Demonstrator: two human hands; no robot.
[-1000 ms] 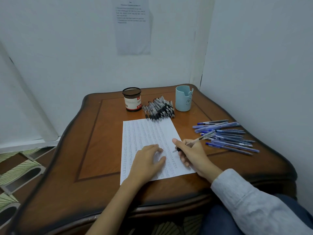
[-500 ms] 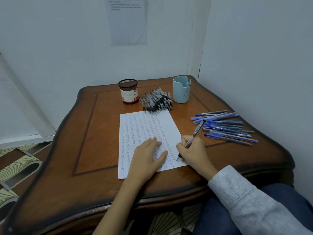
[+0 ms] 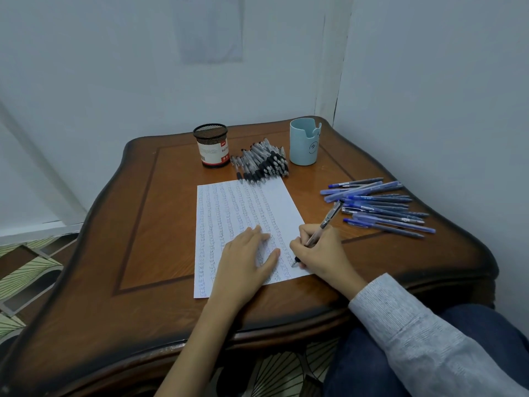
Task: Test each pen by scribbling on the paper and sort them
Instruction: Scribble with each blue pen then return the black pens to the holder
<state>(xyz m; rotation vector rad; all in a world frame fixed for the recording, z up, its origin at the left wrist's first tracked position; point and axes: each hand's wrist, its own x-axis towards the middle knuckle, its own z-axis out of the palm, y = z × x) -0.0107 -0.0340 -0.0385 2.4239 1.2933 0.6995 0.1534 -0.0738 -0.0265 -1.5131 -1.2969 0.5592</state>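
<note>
Gripping pen (image 3: 329, 216), right hand (image 3: 322, 253) held tip on paper (image 3: 229, 204) at table's (image 3: 143, 230) middle; left hand (image 3: 243, 263) lay flat on paper. Mesh cup (image 3: 211, 150), blue cup (image 3: 303, 144) behind: insides hidden. Black pens (image 3: 262, 163) heaped between them.

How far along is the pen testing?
Done: the white paper sheet is covered in scribble columns. In hand: the right hand grips a clear black-grip pen, tip on the sheet's near right corner, while the left hand presses it flat. Left: the black-grip pen pile and the loose blue pens lie apart; which is tested, I cannot tell.
</note>
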